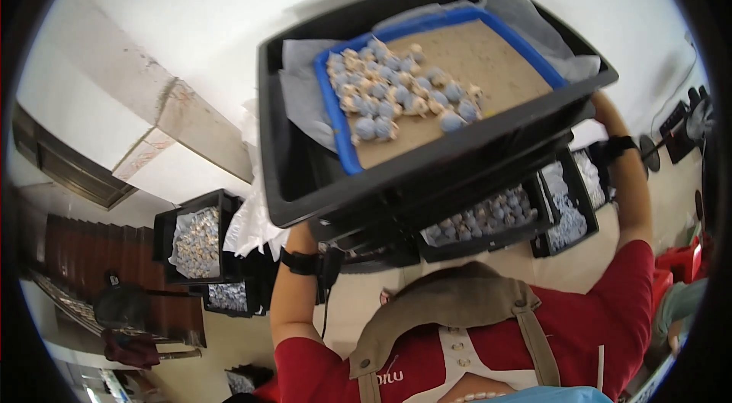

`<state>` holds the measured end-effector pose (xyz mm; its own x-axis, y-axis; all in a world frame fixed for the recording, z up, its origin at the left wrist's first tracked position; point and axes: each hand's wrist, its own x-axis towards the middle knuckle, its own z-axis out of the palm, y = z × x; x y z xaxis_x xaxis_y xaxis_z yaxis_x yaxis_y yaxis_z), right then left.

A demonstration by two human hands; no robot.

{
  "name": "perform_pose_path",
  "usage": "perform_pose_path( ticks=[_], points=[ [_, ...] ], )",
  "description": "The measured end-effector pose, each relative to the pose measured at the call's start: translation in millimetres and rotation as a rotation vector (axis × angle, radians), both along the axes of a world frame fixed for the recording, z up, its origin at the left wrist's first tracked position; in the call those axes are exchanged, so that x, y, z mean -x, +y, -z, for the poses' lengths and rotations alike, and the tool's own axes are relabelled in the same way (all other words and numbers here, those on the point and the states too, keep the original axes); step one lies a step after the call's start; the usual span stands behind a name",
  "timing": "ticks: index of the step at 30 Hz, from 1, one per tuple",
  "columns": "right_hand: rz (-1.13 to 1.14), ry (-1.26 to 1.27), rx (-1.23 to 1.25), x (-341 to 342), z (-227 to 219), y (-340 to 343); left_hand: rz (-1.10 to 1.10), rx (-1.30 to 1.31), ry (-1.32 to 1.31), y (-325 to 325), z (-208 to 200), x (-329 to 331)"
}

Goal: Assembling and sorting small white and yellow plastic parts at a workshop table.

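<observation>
Raised in front of me is a large black plastic crate, tilted so that its inside shows. My left hand grips its near left corner from below, and my right hand grips the right end; the crate hides most of the fingers of both. Inside the crate lies a blue-rimmed tray with a tan bottom, with pale translucent sheeting around it. Many small round figures, blue-grey and beige, cluster over the tray's left half. Bare tan bottom shows on the right.
Below the raised crate stand black crates of blue-grey pieces, with another crate to the right. A crate of beige and grey pieces is at left, beside white plastic sheeting. Red stools and another person are at right.
</observation>
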<state>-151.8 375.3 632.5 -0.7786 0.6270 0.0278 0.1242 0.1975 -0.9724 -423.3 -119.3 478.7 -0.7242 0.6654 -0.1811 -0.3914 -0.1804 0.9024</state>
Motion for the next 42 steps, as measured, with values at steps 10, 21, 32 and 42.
perform_pose_path(
  ticks=[10, 21, 32, 42],
  points=[
    [0.078, 0.05, 0.285, 42, 53, -40, 0.152, 0.168, -0.017, 13, 7, -30],
    [0.029, 0.173, 0.445, 49, 96, -23, 0.178, 0.19, 0.047, 13, 4, -23],
    [-0.229, 0.308, 0.606, 75, 152, 43, 0.003, 0.199, 0.181, 45, -21, 26],
    [-0.355, 0.392, 0.773, 24, 216, 85, -0.391, 0.254, 0.583, 2, -48, 8]
  ],
)
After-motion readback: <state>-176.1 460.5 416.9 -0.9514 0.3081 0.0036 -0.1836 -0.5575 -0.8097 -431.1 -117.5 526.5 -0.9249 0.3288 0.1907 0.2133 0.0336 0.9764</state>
